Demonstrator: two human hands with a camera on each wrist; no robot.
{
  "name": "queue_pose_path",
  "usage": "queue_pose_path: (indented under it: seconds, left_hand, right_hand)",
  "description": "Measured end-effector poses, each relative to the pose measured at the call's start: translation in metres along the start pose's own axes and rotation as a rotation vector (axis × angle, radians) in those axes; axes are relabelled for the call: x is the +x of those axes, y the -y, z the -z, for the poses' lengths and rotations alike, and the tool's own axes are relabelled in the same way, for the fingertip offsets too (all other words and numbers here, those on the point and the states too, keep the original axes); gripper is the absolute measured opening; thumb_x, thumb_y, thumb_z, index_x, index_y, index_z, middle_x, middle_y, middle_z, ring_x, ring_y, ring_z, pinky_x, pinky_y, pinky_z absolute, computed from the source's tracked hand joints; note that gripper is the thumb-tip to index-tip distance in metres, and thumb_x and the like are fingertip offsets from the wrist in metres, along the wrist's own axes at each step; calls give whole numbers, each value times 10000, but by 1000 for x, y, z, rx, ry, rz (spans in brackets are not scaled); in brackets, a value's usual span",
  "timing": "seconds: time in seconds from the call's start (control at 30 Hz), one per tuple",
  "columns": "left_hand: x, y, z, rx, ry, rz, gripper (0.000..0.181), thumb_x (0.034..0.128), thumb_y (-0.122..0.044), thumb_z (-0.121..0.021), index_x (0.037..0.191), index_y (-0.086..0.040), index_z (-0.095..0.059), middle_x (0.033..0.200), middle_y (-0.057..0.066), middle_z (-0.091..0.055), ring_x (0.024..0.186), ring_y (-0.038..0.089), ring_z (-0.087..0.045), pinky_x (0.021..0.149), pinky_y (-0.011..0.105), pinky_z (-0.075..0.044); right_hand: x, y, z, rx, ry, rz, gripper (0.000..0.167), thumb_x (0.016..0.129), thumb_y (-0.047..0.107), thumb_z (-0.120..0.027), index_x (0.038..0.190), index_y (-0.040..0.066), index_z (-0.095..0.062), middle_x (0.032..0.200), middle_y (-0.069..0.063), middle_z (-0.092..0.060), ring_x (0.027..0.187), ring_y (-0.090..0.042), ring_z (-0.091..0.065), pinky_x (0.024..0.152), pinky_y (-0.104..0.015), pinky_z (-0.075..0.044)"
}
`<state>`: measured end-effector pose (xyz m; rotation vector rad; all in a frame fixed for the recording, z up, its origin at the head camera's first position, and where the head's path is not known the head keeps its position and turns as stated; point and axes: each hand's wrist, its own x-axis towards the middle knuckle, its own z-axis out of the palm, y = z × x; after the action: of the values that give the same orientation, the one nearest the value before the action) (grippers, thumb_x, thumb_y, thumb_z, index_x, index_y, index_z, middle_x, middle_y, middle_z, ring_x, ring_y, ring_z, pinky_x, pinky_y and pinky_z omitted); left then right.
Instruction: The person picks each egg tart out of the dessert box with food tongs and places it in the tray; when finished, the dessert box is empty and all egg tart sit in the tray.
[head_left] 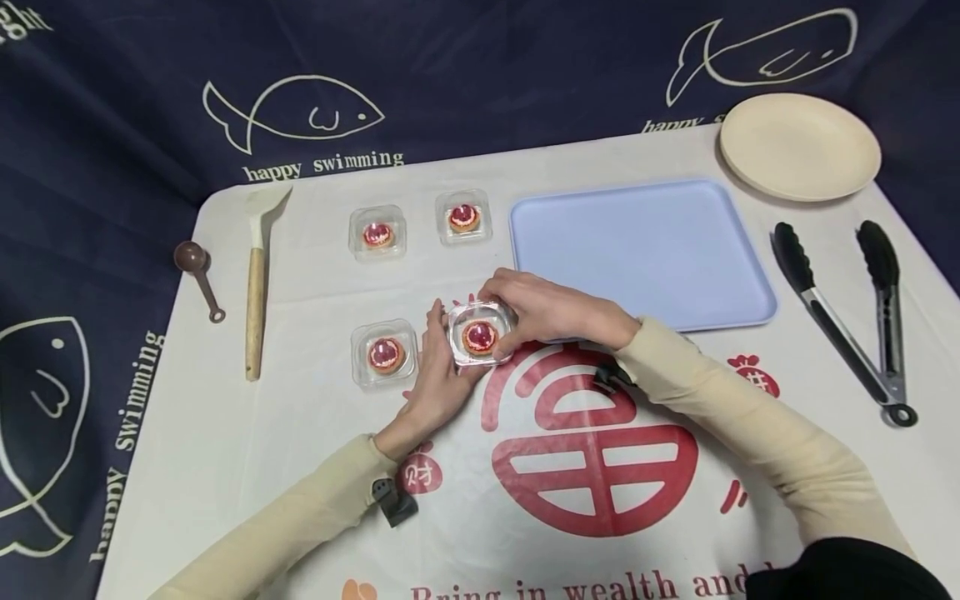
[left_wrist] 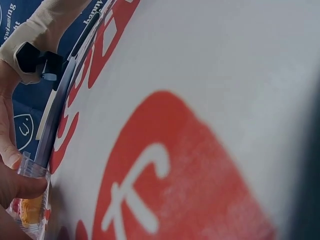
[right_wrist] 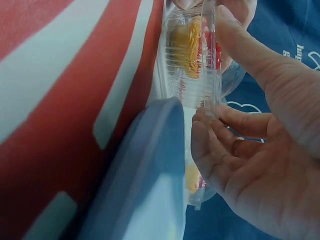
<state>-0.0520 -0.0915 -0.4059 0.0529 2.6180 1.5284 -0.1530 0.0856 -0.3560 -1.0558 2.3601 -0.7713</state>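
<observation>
A clear plastic box [head_left: 480, 357] with a small red-topped tart [head_left: 480, 337] inside stands between both hands, just left of the blue tray. My left hand [head_left: 438, 379] grips its left side, the thumb along the near edge. From the right, my right hand [head_left: 551, 312] holds the box, thumb at the near corner and fingers at the far side. The right wrist view shows the right thumb and fingertips on the rim of the box [right_wrist: 192, 90], whose lid looks closed. In the left wrist view, a thumb [left_wrist: 30, 186] presses the box wall.
Several more boxed tarts stand nearby: one [head_left: 384, 354] left of my hands, others [head_left: 377, 234] [head_left: 463, 218] behind. The blue tray [head_left: 637, 250] lies right, with a cream plate [head_left: 801, 146] and black-tipped tongs [head_left: 885, 333] beyond. At left are a spatula [head_left: 256, 308] and a brown measuring spoon [head_left: 193, 258].
</observation>
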Motion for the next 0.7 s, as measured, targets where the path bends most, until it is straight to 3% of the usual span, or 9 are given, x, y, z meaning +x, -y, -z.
queue_pose_path:
  seconds: [0.4, 0.6, 0.7]
  left_hand:
    - [2, 0, 0, 25, -4, -16, 1014, 846, -147, -731, 1534, 22, -7, 1489, 195, -375, 1408, 305, -258, 1183, 494, -179]
    - [2, 0, 1, 35, -4, -9, 1007, 843, -151, -732, 1536, 20, -22, 1499, 219, -355, 1425, 316, -234, 1188, 505, -164]
    - [1, -1, 1, 39, 0, 1, 997, 847, -153, -724, 1540, 17, -28, 1541, 245, -273, 1456, 325, -172, 1201, 509, -125]
  right_hand:
    - [-3, 9, 0, -151, -50, 36, 687, 682, 301, -895, 1210, -31, -608, 1126, -142, -571, 1015, -246, -534, 915, -375, -495]
    - [-5, 10, -1, -164, -61, 42, 672, 684, 307, -893, 1201, -23, -617, 1107, -127, -555, 1011, -242, -524, 901, -367, -493]
    - [-5, 11, -1, -168, -69, 51, 675, 675, 310, -897, 1192, -24, -619, 1079, -123, -551, 982, -238, -520, 879, -364, -493]
